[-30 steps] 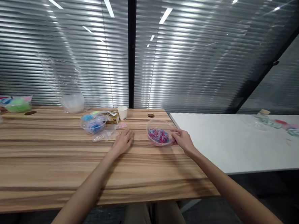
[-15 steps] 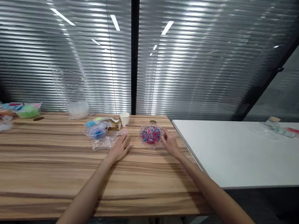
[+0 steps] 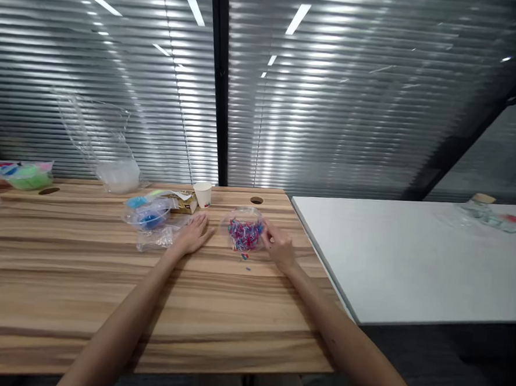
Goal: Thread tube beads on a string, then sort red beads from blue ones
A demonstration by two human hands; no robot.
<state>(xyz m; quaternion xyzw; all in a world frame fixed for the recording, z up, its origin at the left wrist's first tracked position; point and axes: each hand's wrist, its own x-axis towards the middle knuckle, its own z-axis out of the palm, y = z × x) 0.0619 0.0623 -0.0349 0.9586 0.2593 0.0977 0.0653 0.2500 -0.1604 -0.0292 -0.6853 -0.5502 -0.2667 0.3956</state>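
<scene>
A clear plastic bowl [image 3: 244, 212] filled with small red, blue and purple pieces [image 3: 244, 234] is tilted toward me on the wooden table. My right hand [image 3: 279, 249] pinches its right rim between thumb and fingers. Just below the bowl, a few spilled pieces [image 3: 245, 256] lie on the wood. To the left, my left hand [image 3: 192, 234] rests flat on the tabletop, fingers spread, holding nothing. Beside it lies a crumpled clear plastic bag [image 3: 157, 237].
A white paper cup [image 3: 202, 195] stands behind my left hand, near a gold box [image 3: 185, 202] and a clear tub with blue stuff [image 3: 148, 216]. Farther left are a clear bag [image 3: 119, 174] and a green packet [image 3: 30, 177]. A white table [image 3: 394, 254] adjoins on the right.
The bowl has been tipped toward me by my right hand, and a few pieces have fallen onto the table. My left hand stays flat. The camera view has shifted slightly.
</scene>
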